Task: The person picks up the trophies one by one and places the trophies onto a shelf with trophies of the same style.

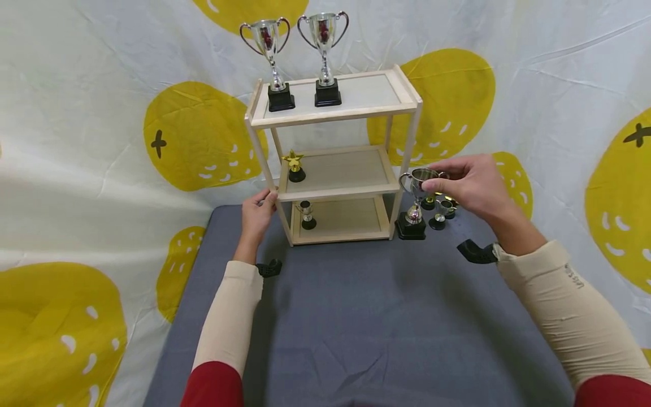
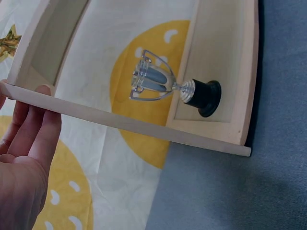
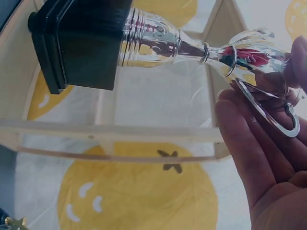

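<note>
While the rack holds two trophies, a star and a cup, the left hand grips its post, the right hand a silver trophy.

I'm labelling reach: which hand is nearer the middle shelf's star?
Left hand: gripping the rack, lower left of the star. The right hand holds a cup, right of the rack.

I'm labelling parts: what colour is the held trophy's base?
Black; the base shows best from the right wrist.
</note>
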Tool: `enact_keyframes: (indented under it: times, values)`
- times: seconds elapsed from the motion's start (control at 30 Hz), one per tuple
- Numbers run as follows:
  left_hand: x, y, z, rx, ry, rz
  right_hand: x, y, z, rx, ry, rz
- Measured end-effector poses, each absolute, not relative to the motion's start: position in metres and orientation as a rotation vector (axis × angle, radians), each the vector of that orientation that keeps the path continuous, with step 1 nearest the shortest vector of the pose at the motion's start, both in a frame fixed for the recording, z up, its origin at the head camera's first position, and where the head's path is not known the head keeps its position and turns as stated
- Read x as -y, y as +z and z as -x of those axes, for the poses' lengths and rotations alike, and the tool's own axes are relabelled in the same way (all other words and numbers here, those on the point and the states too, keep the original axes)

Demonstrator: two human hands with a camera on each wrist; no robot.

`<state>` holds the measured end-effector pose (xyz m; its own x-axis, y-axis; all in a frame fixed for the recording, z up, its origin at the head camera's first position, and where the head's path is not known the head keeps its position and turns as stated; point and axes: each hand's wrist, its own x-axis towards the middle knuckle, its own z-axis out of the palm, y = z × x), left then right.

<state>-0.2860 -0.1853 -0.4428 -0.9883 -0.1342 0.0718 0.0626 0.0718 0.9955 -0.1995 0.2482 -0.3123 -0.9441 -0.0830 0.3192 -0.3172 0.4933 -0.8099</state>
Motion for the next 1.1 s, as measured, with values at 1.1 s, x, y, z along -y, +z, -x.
enact_keyframes:
  times: [1.1]
  values:
    - [0.187,-0.444,0.285,2.216,-2.010,-0.026,-0.209,-0.242,0.199,2.345,1.613,-0.432]
